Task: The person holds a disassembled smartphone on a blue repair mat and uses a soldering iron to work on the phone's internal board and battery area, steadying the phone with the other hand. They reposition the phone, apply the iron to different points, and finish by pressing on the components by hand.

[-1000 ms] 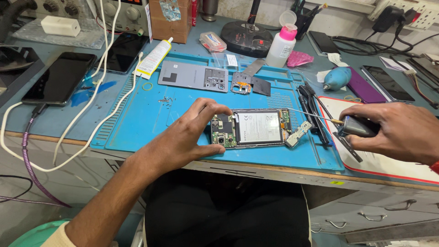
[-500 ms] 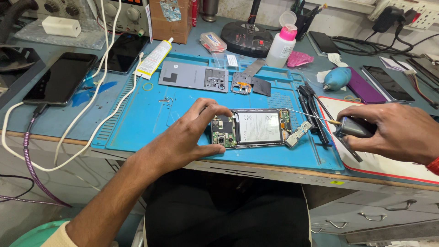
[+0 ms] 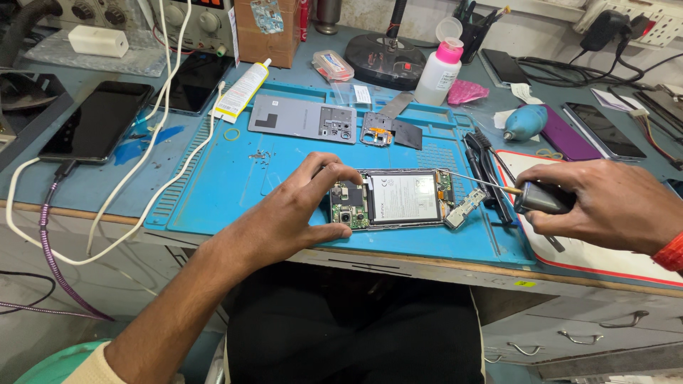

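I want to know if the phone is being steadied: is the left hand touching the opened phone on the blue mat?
Touching. In the head view the left hand rests its fingers on the top left corner of the opened phone, thumb against its lower edge.

Bare forearms, red right wristband [image 3: 673,253]

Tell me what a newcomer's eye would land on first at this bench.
First, the opened phone with its circuit board and battery bare, lying near the front edge of the blue work mat. The left hand pinches its left end, while the right hand holds a screwdriver whose thin tip reaches the phone's top right corner. Behind, the grey back cover lies on the mat, and a pink-capped white bottle stands beyond it.
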